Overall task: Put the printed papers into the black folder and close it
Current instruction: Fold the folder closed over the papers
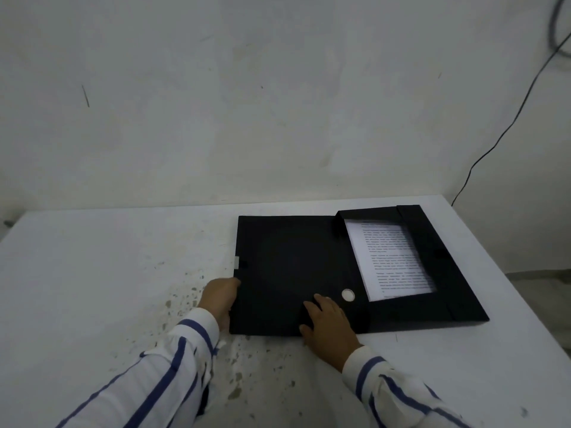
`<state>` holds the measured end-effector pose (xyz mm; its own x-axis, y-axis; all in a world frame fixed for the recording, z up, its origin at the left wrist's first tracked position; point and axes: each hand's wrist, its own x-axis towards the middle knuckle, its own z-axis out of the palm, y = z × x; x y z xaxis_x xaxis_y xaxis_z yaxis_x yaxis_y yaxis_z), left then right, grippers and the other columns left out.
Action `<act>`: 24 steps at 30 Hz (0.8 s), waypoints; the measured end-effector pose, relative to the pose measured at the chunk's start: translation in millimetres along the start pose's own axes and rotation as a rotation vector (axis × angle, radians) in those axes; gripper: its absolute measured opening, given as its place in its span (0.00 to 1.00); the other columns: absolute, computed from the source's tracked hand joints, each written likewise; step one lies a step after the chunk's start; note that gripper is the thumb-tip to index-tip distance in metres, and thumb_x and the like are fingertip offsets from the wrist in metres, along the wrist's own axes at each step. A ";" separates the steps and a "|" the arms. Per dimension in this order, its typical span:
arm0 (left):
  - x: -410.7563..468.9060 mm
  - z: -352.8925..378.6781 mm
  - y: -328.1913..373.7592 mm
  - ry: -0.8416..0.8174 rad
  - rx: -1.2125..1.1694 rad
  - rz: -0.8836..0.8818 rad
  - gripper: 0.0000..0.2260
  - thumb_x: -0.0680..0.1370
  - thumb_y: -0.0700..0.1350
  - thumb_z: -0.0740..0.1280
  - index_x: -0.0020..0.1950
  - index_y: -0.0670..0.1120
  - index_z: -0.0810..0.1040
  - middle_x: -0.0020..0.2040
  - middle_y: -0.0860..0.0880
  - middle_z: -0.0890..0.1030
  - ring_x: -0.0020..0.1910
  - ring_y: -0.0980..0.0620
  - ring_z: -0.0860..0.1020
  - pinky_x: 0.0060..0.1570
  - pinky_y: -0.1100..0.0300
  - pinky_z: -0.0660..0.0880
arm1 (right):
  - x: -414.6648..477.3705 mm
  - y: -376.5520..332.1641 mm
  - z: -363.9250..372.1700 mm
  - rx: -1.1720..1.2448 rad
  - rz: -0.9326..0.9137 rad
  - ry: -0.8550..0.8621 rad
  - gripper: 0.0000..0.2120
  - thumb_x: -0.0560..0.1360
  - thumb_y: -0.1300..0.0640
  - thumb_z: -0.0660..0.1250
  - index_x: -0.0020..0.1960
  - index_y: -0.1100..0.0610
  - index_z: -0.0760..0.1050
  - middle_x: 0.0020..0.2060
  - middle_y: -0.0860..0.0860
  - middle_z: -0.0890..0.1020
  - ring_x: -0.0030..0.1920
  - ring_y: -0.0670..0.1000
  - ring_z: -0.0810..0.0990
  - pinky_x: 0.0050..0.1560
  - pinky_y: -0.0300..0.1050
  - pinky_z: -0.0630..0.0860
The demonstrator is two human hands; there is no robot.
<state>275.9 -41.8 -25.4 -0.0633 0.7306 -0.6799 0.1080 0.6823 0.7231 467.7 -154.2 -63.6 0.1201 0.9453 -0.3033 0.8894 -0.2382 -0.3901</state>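
The black folder (287, 261) lies open on the white table (92, 273). Its cover is spread flat to the left, and its tray half is on the right. The printed papers (389, 257) lie inside the tray half, framed by the black inner flaps. A white round button (348, 295) shows near the spine. My left hand (220, 296) grips the cover's left edge near its front corner. My right hand (327, 322) rests flat on the cover's front edge, fingers spread.
A white wall rises right behind the table. A thin black cable (506, 131) runs down the wall at the right. The table's right edge (525, 304) is close to the folder. The tabletop in front of the folder is speckled with stains.
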 end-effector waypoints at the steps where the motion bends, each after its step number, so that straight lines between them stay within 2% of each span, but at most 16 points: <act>1: -5.3 -0.4 5.6 -0.002 -0.006 0.042 0.09 0.77 0.39 0.60 0.37 0.42 0.73 0.38 0.42 0.75 0.36 0.45 0.73 0.38 0.56 0.71 | -1.4 -5.1 -2.9 0.042 -0.005 0.019 0.26 0.76 0.47 0.60 0.71 0.53 0.59 0.74 0.55 0.58 0.74 0.57 0.54 0.73 0.54 0.55; 5: -35.9 7.2 27.7 -0.042 0.008 0.287 0.12 0.76 0.44 0.59 0.41 0.40 0.78 0.41 0.39 0.80 0.40 0.45 0.76 0.41 0.53 0.72 | -8.6 -34.7 -28.3 0.286 -0.053 0.135 0.24 0.77 0.47 0.60 0.70 0.54 0.62 0.72 0.54 0.61 0.72 0.54 0.56 0.71 0.49 0.57; 7: -54.0 17.7 36.8 -0.119 -0.024 0.383 0.12 0.77 0.47 0.60 0.46 0.44 0.82 0.46 0.44 0.85 0.44 0.46 0.81 0.44 0.54 0.79 | -13.1 -50.9 -50.8 0.424 -0.090 0.199 0.23 0.77 0.48 0.60 0.69 0.54 0.63 0.71 0.54 0.63 0.71 0.53 0.59 0.70 0.46 0.59; 8: -62.8 24.4 40.9 -0.155 -0.034 0.430 0.12 0.77 0.48 0.60 0.49 0.48 0.82 0.49 0.46 0.85 0.48 0.46 0.82 0.49 0.52 0.80 | -15.2 -57.4 -63.7 0.486 -0.113 0.246 0.22 0.77 0.48 0.60 0.68 0.54 0.64 0.70 0.54 0.65 0.69 0.52 0.62 0.68 0.44 0.60; 10: -79.5 39.7 47.7 -0.222 -0.021 0.527 0.12 0.79 0.49 0.59 0.55 0.52 0.81 0.55 0.48 0.83 0.54 0.46 0.81 0.56 0.49 0.79 | -20.3 -65.4 -91.3 0.593 -0.147 0.354 0.20 0.77 0.50 0.61 0.67 0.54 0.66 0.66 0.54 0.69 0.64 0.48 0.67 0.63 0.39 0.62; 12: -94.1 58.1 51.8 -0.288 0.023 0.636 0.13 0.79 0.48 0.60 0.60 0.54 0.79 0.59 0.51 0.82 0.58 0.50 0.80 0.58 0.52 0.78 | -26.7 -65.0 -119.0 0.672 -0.159 0.426 0.19 0.76 0.49 0.61 0.66 0.51 0.67 0.62 0.50 0.72 0.57 0.40 0.71 0.57 0.31 0.65; 14: -107.3 80.3 52.9 -0.371 0.106 0.771 0.15 0.80 0.49 0.60 0.65 0.57 0.76 0.59 0.57 0.81 0.59 0.57 0.78 0.60 0.57 0.76 | -33.0 -55.1 -145.4 0.730 -0.153 0.463 0.17 0.75 0.48 0.62 0.64 0.46 0.69 0.56 0.43 0.74 0.50 0.33 0.72 0.46 0.22 0.66; 16: -117.3 105.2 51.9 -0.447 0.206 0.881 0.16 0.80 0.48 0.60 0.67 0.59 0.73 0.60 0.59 0.79 0.60 0.61 0.77 0.60 0.65 0.74 | -39.1 -36.3 -169.3 0.782 -0.129 0.472 0.15 0.74 0.51 0.64 0.61 0.44 0.71 0.48 0.38 0.76 0.48 0.34 0.73 0.44 0.25 0.68; 18: -119.7 131.1 48.9 -0.458 0.313 0.943 0.19 0.80 0.44 0.60 0.71 0.55 0.71 0.63 0.56 0.76 0.58 0.63 0.75 0.57 0.74 0.71 | -45.6 -10.2 -189.8 0.809 -0.099 0.471 0.15 0.74 0.55 0.65 0.60 0.46 0.73 0.45 0.36 0.76 0.48 0.38 0.75 0.45 0.30 0.70; 19: -118.8 143.5 46.6 -0.448 0.373 0.963 0.20 0.80 0.41 0.60 0.72 0.53 0.70 0.63 0.54 0.75 0.57 0.63 0.74 0.55 0.78 0.69 | -48.9 4.6 -198.5 0.807 -0.086 0.473 0.15 0.74 0.56 0.65 0.60 0.47 0.73 0.44 0.36 0.77 0.48 0.39 0.76 0.43 0.29 0.70; 20: -116.9 155.8 43.5 -0.439 0.430 0.968 0.21 0.79 0.40 0.60 0.73 0.51 0.69 0.65 0.51 0.75 0.59 0.60 0.74 0.57 0.78 0.67 | -51.5 20.8 -206.2 0.791 -0.068 0.479 0.15 0.74 0.56 0.65 0.61 0.48 0.74 0.43 0.38 0.78 0.47 0.39 0.77 0.42 0.28 0.71; 22: -110.9 178.8 34.7 -0.422 0.551 0.926 0.23 0.79 0.41 0.61 0.74 0.50 0.67 0.70 0.47 0.72 0.67 0.52 0.71 0.64 0.68 0.65 | -56.8 55.3 -219.4 0.724 -0.007 0.490 0.16 0.75 0.56 0.65 0.62 0.49 0.73 0.43 0.43 0.79 0.44 0.39 0.76 0.40 0.28 0.70; 24: -101.5 198.8 23.0 -0.411 0.653 0.851 0.24 0.79 0.43 0.62 0.75 0.50 0.64 0.73 0.47 0.69 0.71 0.47 0.69 0.69 0.59 0.64 | -59.9 92.9 -228.3 0.619 0.067 0.492 0.17 0.75 0.56 0.64 0.63 0.50 0.71 0.45 0.48 0.78 0.45 0.42 0.75 0.45 0.34 0.69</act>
<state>482.1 -105.7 36.0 0.5923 0.8021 -0.0764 0.4619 -0.2603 0.8479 643.8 -182.0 116.8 0.4739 0.8803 0.0197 0.4841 -0.2418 -0.8409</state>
